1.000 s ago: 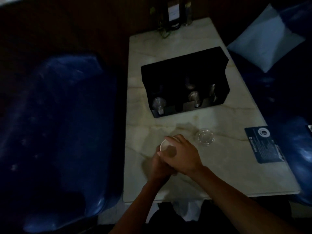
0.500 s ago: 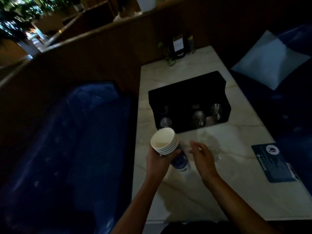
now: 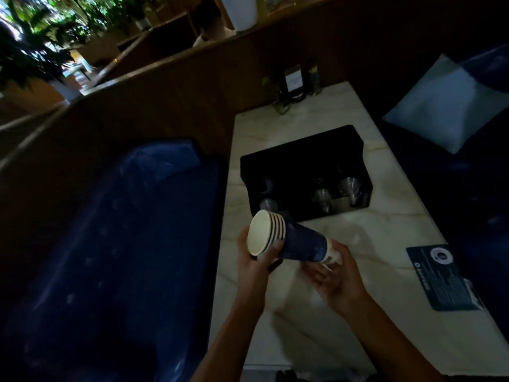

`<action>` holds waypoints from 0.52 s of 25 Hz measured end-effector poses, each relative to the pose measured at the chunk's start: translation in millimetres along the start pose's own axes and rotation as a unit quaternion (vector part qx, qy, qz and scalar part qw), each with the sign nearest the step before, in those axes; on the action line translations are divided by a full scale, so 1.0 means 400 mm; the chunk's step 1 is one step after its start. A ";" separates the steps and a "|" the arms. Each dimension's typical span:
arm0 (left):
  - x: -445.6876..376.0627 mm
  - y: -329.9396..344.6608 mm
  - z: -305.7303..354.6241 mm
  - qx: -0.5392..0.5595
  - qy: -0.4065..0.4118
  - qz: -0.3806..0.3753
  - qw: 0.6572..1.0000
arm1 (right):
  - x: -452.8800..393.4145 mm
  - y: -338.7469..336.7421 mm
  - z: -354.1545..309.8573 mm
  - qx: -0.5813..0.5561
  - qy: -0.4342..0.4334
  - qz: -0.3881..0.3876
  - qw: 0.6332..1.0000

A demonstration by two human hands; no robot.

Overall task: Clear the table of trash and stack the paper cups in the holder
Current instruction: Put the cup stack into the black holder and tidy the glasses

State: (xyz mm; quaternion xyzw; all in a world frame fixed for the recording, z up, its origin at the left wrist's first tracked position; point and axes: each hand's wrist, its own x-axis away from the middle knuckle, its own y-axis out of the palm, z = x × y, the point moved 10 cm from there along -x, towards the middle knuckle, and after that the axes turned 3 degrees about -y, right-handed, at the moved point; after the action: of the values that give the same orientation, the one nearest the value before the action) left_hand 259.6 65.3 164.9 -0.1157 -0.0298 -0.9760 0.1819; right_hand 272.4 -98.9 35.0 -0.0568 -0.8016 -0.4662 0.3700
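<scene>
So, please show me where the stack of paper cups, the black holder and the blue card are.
stack of paper cups point(image 3: 298, 244), head view, on the blue side wall.
black holder point(image 3: 300, 158), head view, on its dark top.
blue card point(image 3: 438, 277), head view, on its printed face.

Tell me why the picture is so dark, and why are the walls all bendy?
Head view: dim indoor light leaves the black holder and blue seat murky; only the plants top left are bright. The wide-angle lens curves the wooden wall. The stack of paper cups, held in the left hand and right hand, looks slightly soft.
</scene>
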 end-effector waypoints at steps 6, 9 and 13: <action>0.011 -0.001 -0.042 -0.010 -0.204 0.030 0.978 | 0.022 0.012 -0.181 0.109 -0.132 -0.039 0.984; 0.036 0.024 -0.071 -0.020 -0.233 0.037 0.972 | 0.047 0.018 -0.193 0.177 -0.184 -0.051 0.965; 0.083 0.023 -0.139 -0.016 -0.236 0.064 0.970 | 0.078 -0.025 -0.187 0.213 -0.179 -0.032 0.960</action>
State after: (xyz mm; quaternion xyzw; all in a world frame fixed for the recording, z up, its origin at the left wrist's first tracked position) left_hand 221.0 39.4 118.8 -0.3473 -0.0485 -0.9078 0.2299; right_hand 285.9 -171.5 69.9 -0.0334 -0.9367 -0.2790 0.2089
